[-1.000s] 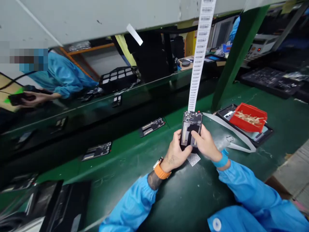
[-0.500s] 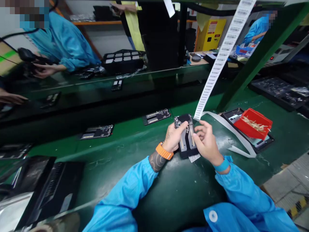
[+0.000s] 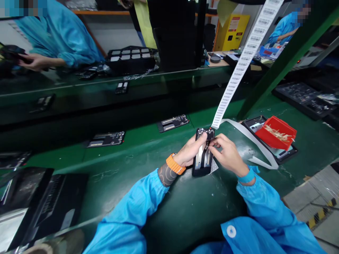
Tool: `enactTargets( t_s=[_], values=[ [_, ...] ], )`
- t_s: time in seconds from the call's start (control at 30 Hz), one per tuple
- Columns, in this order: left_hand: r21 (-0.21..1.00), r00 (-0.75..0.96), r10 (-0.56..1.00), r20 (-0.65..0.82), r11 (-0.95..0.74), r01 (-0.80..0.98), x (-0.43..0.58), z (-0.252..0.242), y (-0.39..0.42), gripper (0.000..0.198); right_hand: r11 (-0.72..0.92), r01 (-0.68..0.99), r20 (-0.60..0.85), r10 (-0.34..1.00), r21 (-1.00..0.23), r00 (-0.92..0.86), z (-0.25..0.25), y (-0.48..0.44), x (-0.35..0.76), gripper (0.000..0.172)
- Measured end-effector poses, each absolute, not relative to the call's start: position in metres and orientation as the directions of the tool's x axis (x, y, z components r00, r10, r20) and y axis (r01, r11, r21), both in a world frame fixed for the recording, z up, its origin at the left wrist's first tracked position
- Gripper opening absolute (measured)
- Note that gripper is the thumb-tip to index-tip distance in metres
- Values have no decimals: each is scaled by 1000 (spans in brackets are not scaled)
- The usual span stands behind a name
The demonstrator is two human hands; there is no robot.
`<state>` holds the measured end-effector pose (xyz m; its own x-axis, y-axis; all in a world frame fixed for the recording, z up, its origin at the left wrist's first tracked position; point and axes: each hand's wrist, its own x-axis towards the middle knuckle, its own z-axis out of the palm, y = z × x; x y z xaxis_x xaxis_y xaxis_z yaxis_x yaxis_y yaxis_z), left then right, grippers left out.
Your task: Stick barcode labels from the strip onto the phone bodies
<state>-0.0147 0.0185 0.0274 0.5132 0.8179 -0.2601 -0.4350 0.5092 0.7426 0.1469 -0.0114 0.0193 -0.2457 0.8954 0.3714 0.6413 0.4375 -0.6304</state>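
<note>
An opened black phone body with bare internals stands tilted on the green bench. My left hand grips its left side, thumb reaching its top edge. My right hand is pinched at the upper part of the phone, fingertips pressed on it near the camera end. A small white label sheet lies just under the phone. A long strip of barcode labels hangs down and ends right above the phone.
Two more open phone bodies lie on the belt to the left. A red bin of small parts sits on a black tray at the right. Black trays occupy the near left. A co-worker's hand works across the line.
The phone has been tipped and lowered toward me. My right fingers moved from its middle to a pinch near its top. The view swung slightly left.
</note>
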Motion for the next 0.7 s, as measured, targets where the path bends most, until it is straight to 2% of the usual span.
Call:
enactTargets(
  t_s=[0.07,0.17,0.23,0.3,0.37,0.47,0.57,0.7],
  values=[
    [717,574,777,-258,552,-425,-14,26,19,70,431,659,356,899,-616,-256,21,-11,149,8],
    [617,605,739,-296,632,-469,-15,24,24,66,483,689,359,873,-541,-330,27,-15,150,11],
    [536,568,743,-354,659,-528,-18,24,29,71,552,627,368,834,-550,-412,33,-20,150,12],
    [490,508,763,-399,646,-586,-21,23,34,75,597,510,406,800,-619,-442,37,-25,147,12],
    [493,452,794,-406,607,-624,-21,22,34,74,601,443,475,798,-665,-371,35,-28,140,13],
    [517,441,810,-386,586,-624,-14,22,28,66,593,510,560,794,-624,-238,24,-27,125,15],
    [522,467,795,-387,607,-599,-6,23,18,63,558,609,550,804,-564,-228,14,-23,114,14],
    [540,461,791,-401,611,-579,-2,25,13,63,554,597,529,813,-580,-241,13,-21,113,21]
  ],
)
